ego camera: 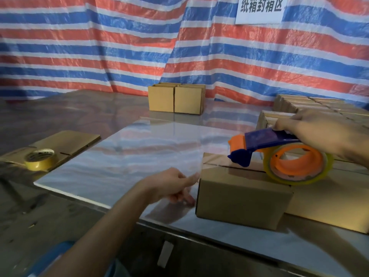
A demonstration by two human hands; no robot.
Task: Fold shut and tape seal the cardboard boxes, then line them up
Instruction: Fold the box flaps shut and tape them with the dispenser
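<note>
Right hand (319,132) grips the blue-and-orange plastic tape dispenser (265,142) from above, its nose on the top seam of the small brown cardboard box (239,194) at the near right of the glossy counter (139,148). Left hand (173,186) reaches to the box's left end, fingers partly curled; blur hides whether it pinches tape. Probably light and stiff-walled, the box may slide on that slick top, so brace its end face; the flaps would give if pressed mid-seam

My tape dispenser (269,139) — blue body, orange hub. Box (239,196): brown. Far tarp (119,47) — red, blue, white stripes. Left tape roll (41,159): yellow.
</note>
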